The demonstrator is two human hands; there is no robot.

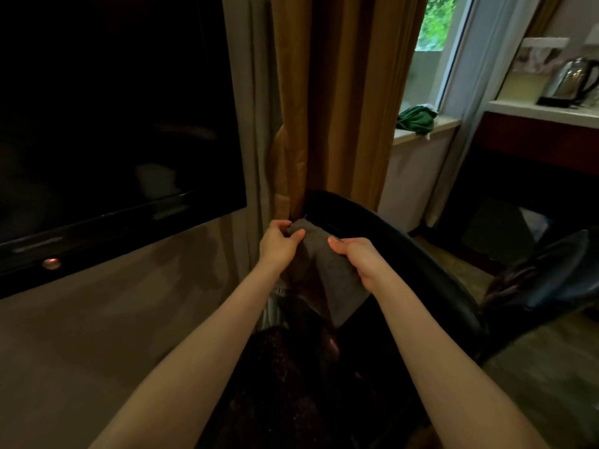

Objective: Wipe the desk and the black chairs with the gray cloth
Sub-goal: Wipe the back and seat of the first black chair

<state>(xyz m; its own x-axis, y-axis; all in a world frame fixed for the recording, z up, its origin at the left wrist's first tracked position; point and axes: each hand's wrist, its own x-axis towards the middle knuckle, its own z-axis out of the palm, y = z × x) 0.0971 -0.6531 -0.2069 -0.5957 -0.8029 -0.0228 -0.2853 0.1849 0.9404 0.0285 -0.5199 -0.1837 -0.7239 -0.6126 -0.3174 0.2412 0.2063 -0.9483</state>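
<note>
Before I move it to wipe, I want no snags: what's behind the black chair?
A brown curtain hangs close behind the black chair, with a gray curtain to its left. The chair's back hides the brown curtain's hem and the floor there.

A large dark television (107, 124) fills the left. Ochre curtains (343, 108) hang just beside it, left of a bright window (434, 24). A crumpled green cloth (416, 119) lies on the windowsill (445, 124). At far right, a steel kettle (572, 81) stands on a white shelf (531, 112).
</note>
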